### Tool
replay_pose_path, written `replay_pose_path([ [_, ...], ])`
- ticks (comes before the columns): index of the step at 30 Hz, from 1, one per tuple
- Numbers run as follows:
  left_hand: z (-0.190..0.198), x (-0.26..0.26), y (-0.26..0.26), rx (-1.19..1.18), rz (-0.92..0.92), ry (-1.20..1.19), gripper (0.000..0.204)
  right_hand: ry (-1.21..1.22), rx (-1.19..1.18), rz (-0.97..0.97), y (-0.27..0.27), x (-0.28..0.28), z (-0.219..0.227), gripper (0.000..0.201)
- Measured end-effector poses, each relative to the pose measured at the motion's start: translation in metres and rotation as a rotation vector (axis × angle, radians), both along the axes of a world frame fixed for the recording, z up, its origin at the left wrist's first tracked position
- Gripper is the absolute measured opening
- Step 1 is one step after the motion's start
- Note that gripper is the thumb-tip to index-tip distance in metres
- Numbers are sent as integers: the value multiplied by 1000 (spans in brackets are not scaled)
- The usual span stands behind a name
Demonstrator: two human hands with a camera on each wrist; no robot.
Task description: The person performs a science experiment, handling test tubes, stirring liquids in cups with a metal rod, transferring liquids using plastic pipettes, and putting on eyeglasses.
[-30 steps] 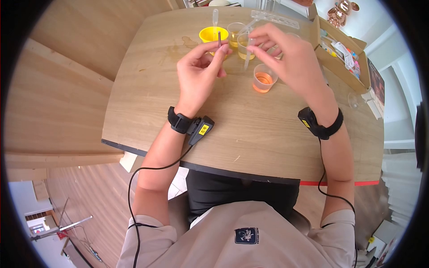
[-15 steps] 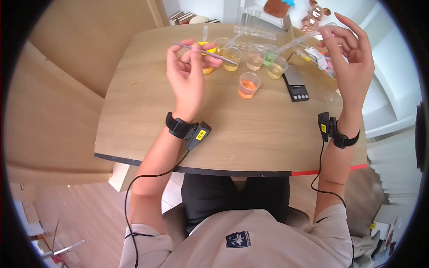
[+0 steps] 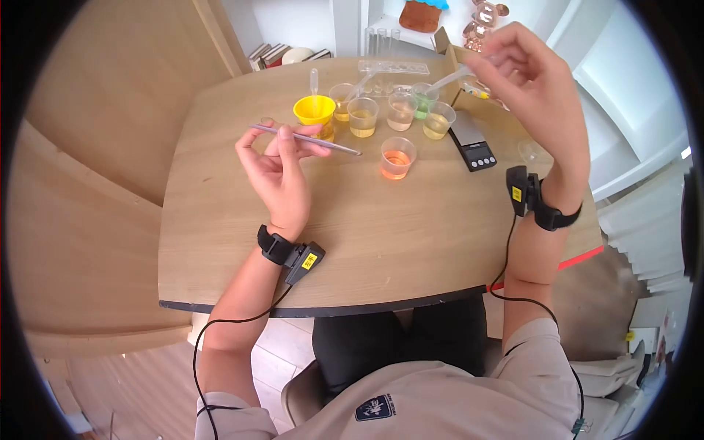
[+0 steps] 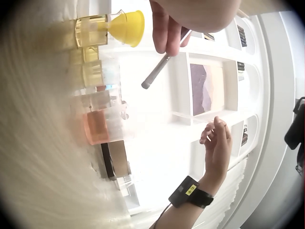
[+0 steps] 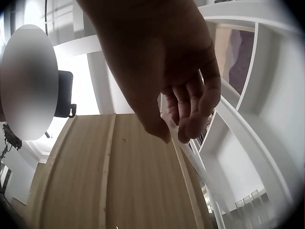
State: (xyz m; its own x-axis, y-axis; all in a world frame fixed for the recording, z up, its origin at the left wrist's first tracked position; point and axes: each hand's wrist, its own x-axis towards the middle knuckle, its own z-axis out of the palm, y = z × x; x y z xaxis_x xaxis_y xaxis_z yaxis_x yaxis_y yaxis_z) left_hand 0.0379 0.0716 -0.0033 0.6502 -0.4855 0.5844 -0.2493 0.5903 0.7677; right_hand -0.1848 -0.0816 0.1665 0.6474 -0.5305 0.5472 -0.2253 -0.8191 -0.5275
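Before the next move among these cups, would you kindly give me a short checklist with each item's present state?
1. Left hand holds the slim rod: ok, pinched by thumb and fingers.
2. Right hand holds the raised dropper: ok.
3. Cup of orange liquid upright, away from the near table edge: ok.
4. Roomy spacing among the rear cups: not ok, they stand close together.
5. Reading on the scale: cannot tell, too small.
6. Liquid inside the raised dropper: cannot tell.
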Motion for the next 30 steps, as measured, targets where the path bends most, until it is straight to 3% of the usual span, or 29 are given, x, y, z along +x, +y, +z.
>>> replay_pose_path([
  [5, -6, 1, -1, -31, -62, 86, 21, 58, -21, 1, -8, 0, -13, 15],
  [6, -9, 2, 0, -26, -59, 93, 21, 79, -27, -26, -6, -1, -14, 23],
  [10, -17, 5, -2, -32, -57, 32, 18, 107, -58, -41, 11, 3, -18, 19],
  [13, -15, 2, -2, -24, -51, 35, 16, 142, -219, -27, 13, -4, -22, 15],
  [22, -12, 1, 0, -16, -59, 16, 16, 191, -213, 17, 38, -7, -22, 16],
  [24, -10, 1, 2, -16, -71, 21, 16, 214, -70, 9, 48, -2, -18, 6],
  [30, -8, 3, 3, -4, -63, -15, 14, 243, -197, 114, 46, 6, -30, 14],
])
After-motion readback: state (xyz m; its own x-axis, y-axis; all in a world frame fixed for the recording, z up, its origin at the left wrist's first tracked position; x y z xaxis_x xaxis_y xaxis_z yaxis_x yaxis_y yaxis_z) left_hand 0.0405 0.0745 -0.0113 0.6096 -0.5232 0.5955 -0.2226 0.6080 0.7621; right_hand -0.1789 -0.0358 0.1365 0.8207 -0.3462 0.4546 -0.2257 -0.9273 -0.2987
